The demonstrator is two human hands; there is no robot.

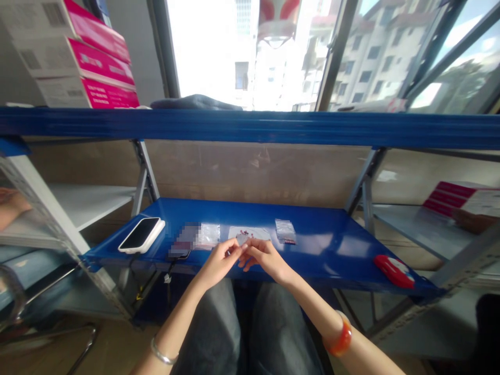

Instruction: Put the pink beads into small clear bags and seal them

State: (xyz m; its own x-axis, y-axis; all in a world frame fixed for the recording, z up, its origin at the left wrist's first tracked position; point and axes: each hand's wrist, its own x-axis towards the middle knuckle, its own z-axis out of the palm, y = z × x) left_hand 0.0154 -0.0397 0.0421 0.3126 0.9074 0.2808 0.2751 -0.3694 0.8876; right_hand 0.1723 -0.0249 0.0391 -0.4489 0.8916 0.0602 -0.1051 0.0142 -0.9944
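Wrists low over the lap; left hand (pixel 219 259) and right hand (pixel 262 256) meet at the shelf (pixel 332 245) edge—fingertips pinching one small clear bag (pixel 242 239), lifted for handling, spare bag (pixel 285 230) right of it.

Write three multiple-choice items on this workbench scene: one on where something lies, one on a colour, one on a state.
1. Where does the phone lie?
A. at the left end of the blue shelf
B. on the person's lap
C. on the top beam by the window

2. What colour is the bangle on the right wrist?
A. green
B. orange-red
C. black

3. How do the two hands stand?
A. far apart at the shelf's ends
B. flat on the knees
C. together at the shelf's front edge, fingertips on a small clear bag

Key: 1 A, the phone rests face up near the shelf's left corner. 2 B, the bangle shows orange-red. 3 C, left hand and right hand meet on the small clear bag.
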